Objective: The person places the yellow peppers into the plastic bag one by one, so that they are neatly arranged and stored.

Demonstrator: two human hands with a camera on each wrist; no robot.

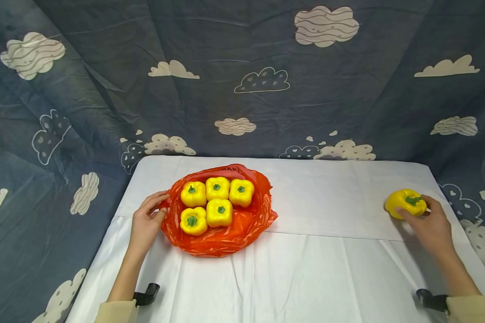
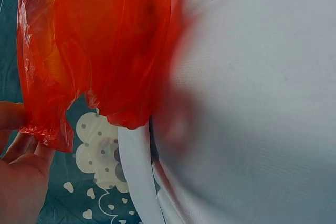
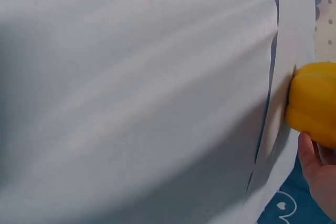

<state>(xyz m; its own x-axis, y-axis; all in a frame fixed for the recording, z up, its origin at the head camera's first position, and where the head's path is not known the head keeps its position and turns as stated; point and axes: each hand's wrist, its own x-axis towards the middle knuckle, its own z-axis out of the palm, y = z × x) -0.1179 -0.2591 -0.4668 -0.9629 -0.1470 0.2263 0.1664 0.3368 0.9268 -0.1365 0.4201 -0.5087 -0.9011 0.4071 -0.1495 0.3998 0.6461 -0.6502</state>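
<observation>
A red plastic bag (image 1: pixel 246 240) lies spread wide at the mouth on the left half of the table. Several yellow bell peppers (image 1: pixel 219 212) sit inside it, green stems facing up. My left hand (image 1: pixel 145 222) pinches the bag's left rim between thumb and fingers; in the left wrist view the gathered plastic (image 2: pixel 50 132) shows at the fingertips. Far to the right, my right hand (image 1: pixel 431 226) grips a single yellow bell pepper (image 1: pixel 400 202), tilted so its stem points right. The right wrist view shows that pepper (image 3: pixel 315 100) at its right edge, thumb against its underside.
White cloth (image 1: pixel 327 269) covers the table, with a seam running across it. Behind and at both sides hangs a dark curtain (image 1: pixel 210 45) with a cloud print. A black wrist mount (image 1: pixel 147 294) sits on the left forearm, and another (image 1: pixel 431 300) on the right.
</observation>
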